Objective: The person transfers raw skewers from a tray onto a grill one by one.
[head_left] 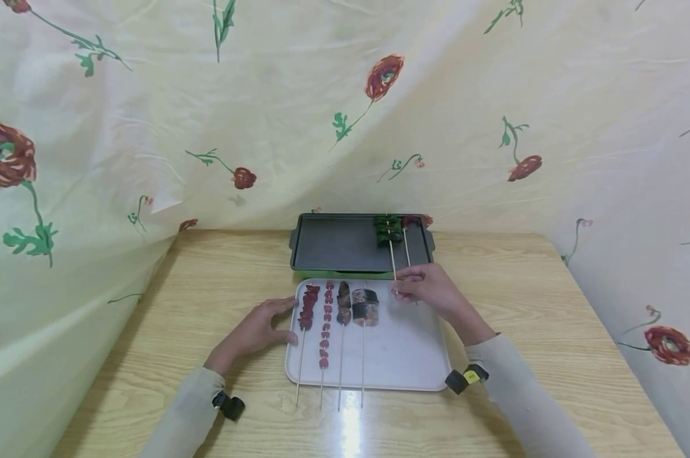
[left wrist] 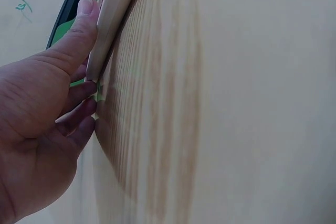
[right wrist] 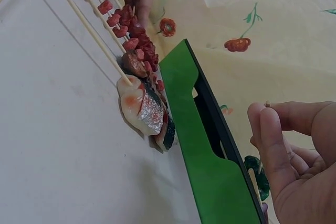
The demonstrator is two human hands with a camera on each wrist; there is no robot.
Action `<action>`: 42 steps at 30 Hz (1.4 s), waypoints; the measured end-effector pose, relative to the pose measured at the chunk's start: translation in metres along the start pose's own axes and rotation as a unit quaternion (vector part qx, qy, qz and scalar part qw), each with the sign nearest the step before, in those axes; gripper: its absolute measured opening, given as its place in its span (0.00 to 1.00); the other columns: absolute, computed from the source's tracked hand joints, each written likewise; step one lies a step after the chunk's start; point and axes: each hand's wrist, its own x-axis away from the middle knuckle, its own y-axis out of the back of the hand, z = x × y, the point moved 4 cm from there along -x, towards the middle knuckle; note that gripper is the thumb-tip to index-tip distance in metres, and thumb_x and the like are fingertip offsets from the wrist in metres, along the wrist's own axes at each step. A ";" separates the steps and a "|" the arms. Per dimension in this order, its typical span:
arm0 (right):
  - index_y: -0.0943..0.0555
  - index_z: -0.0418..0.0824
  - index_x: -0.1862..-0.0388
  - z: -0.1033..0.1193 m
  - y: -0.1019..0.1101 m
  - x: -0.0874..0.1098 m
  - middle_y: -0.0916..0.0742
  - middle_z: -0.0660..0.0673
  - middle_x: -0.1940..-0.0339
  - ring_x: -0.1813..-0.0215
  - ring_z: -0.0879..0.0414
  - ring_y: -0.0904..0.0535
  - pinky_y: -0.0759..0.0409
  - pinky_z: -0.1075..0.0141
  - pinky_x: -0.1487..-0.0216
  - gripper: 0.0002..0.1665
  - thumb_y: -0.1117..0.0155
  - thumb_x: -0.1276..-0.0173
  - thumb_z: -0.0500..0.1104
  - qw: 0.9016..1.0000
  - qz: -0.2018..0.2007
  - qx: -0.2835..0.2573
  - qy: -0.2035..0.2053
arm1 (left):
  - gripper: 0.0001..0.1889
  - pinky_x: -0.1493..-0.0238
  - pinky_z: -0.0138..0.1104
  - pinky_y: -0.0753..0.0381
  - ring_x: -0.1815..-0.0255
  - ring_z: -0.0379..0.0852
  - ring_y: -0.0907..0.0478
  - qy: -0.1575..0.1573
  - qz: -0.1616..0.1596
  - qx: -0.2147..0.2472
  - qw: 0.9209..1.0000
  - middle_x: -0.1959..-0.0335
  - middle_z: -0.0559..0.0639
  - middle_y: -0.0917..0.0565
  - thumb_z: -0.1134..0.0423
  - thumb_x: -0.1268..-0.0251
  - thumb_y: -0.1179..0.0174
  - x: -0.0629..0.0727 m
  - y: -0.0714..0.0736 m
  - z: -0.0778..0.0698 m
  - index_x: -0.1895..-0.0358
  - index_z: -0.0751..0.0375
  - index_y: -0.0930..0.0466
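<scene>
My right hand [head_left: 428, 289] pinches the lower end of a wooden skewer threaded with dark green vegetable pieces [head_left: 387, 230], which lie over the right part of a black griddle [head_left: 336, 245]. Close beside it on the griddle is a skewer with a dark red piece [head_left: 412, 221]. In the right wrist view, the stick's end shows between thumb and fingertip. My left hand [head_left: 259, 327] touches the left rim of a white tray [head_left: 410, 356], thumb and fingers spread along it. On the tray lie a dark red meat skewer [head_left: 308, 306] and a fish skewer [head_left: 365, 306].
Between those two on the tray are a skewer of small red pieces [head_left: 325, 327] and a brown meat skewer [head_left: 344, 304]. Their sticks overhang the tray's front edge. The griddle's green base [right wrist: 202, 156] stands right behind the tray on a wooden table [head_left: 219, 267]. Flowered cloth [head_left: 299, 114] hangs behind.
</scene>
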 end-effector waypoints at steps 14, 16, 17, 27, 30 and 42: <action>0.21 0.25 0.39 0.000 -0.001 0.006 0.09 0.35 0.58 0.65 0.51 0.11 0.09 0.59 0.62 0.26 0.31 0.28 0.41 0.999 -0.016 0.030 0.009 | 0.47 0.21 0.51 0.38 0.21 0.56 0.38 0.008 0.000 0.001 1.000 0.23 0.52 0.32 0.45 0.48 0.24 0.001 0.000 -0.001 0.24 0.57 0.32; 0.20 0.27 0.39 0.000 -0.002 0.008 0.09 0.34 0.57 0.65 0.48 0.11 0.10 0.60 0.65 0.26 0.31 0.28 0.43 0.999 -0.019 0.049 0.008 | 0.47 0.21 0.51 0.38 0.21 0.56 0.38 0.007 -0.001 0.000 1.000 0.23 0.52 0.32 0.45 0.48 0.24 0.001 0.000 -0.001 0.24 0.57 0.32; 0.20 0.28 0.38 0.000 -0.002 0.009 0.09 0.34 0.56 0.65 0.48 0.11 0.11 0.62 0.68 0.26 0.31 0.28 0.43 0.998 -0.020 0.059 0.009 | 0.47 0.21 0.51 0.38 0.21 0.56 0.38 0.007 -0.002 -0.001 1.000 0.23 0.52 0.32 0.45 0.48 0.24 0.001 -0.001 -0.001 0.24 0.57 0.32; 0.18 0.30 0.40 0.000 -0.005 0.018 0.10 0.32 0.54 0.72 0.47 0.12 0.19 0.66 0.79 0.24 0.32 0.28 0.44 0.996 -0.018 0.085 0.005 | 0.46 0.21 0.51 0.38 0.21 0.56 0.39 0.008 -0.003 -0.006 1.000 0.22 0.52 0.33 0.45 0.46 0.25 0.002 -0.002 0.000 0.24 0.56 0.33; 0.18 0.30 0.40 0.000 -0.005 0.019 0.10 0.32 0.54 0.73 0.48 0.13 0.16 0.63 0.77 0.24 0.33 0.28 0.45 0.995 -0.019 0.098 0.002 | 0.46 0.21 0.51 0.38 0.21 0.56 0.39 0.006 -0.003 -0.007 1.000 0.22 0.53 0.33 0.45 0.46 0.25 0.002 -0.002 0.000 0.24 0.57 0.33; 0.19 0.30 0.40 0.010 -0.001 0.044 0.09 0.35 0.56 0.63 0.41 0.11 0.10 0.60 0.68 0.24 0.31 0.28 0.44 0.990 -0.041 0.120 0.064 | 0.47 0.21 0.52 0.39 0.21 0.57 0.39 0.001 -0.003 -0.002 1.000 0.22 0.53 0.33 0.45 0.46 0.25 0.002 -0.001 -0.001 0.24 0.58 0.33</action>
